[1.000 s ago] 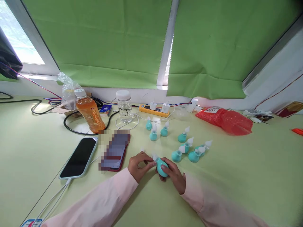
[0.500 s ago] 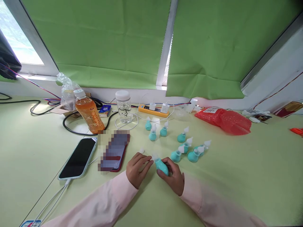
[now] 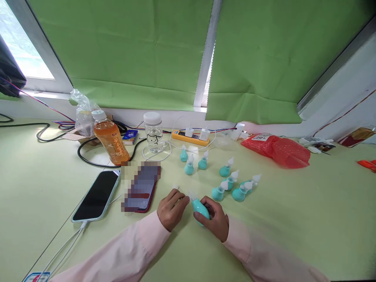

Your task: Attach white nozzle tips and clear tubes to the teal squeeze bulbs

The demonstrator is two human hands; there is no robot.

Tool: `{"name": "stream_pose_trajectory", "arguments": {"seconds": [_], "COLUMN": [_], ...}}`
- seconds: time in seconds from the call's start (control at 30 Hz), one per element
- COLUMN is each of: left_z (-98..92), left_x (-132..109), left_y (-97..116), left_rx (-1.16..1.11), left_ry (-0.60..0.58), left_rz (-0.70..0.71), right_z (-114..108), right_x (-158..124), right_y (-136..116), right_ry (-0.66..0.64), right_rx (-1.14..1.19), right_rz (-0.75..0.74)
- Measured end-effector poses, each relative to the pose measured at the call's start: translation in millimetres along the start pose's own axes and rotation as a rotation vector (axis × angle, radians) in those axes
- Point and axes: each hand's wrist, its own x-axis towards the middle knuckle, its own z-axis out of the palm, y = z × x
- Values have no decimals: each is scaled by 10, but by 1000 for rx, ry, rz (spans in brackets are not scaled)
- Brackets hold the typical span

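Observation:
My right hand (image 3: 216, 219) is closed around the teal body of a nasal aspirator bulb (image 3: 201, 208). The bulb lies tilted, its clear neck towards the upper left. My left hand (image 3: 172, 209) has thumb and fingers pinched together right beside that neck; what lies between them, if anything, is hidden. Just behind the left knuckles shows a small white piece (image 3: 175, 187). Several more teal bulbs with whitish tips stand beyond my hands, among them one bulb (image 3: 189, 167) towards the middle and another bulb (image 3: 241, 192) further right.
Two phones, a dark phone (image 3: 96, 196) and a red-edged phone (image 3: 143, 188), lie left of my hands. Behind are an orange drink bottle (image 3: 110, 143), a clear jar (image 3: 153, 135), a yellow power strip (image 3: 190, 138) with cables, and a red plastic bag (image 3: 279, 150).
My left fingers have drawn closer together by the bulb's neck. The bulb has shifted very slightly in my right hand, which keeps its grip.

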Motion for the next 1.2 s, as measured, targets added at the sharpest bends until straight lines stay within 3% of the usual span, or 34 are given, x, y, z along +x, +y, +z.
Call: {"name": "stream_pose_trajectory", "arguments": {"seconds": [0.27, 0.47, 0.6, 0.83, 0.93, 1.03, 1.13, 1.2], "left_z": [-27, -55, -74, -104, -119, -119, -77, -24], "left_x": [50, 64, 64, 155, 196, 184, 110, 41], "left_y": [36, 63, 79, 103, 91, 58, 15, -5], "left_rx": [107, -9, -227, -957, -1181, -1043, -516, -169], "left_ry": [-111, -253, -324, -413, -423, -440, -476, -565], "left_rz": [-22, -186, -386, -882, -985, -918, -617, -395], "right_z": [-2, -18, -69, -113, -117, -124, -135, -141], "right_x": [-2, 18, 46, 63, 83, 99, 88, 68], "right_y": [-4, -31, -36, 99, 157, 185, 179, 168], "right_ry": [-18, -5, -10, -23, -12, 48, 99, 106], "right_rx": [-25, 95, 161, 356, 450, 487, 437, 350], "right_rz": [-14, 46, 75, 121, 132, 140, 102, 52]}}
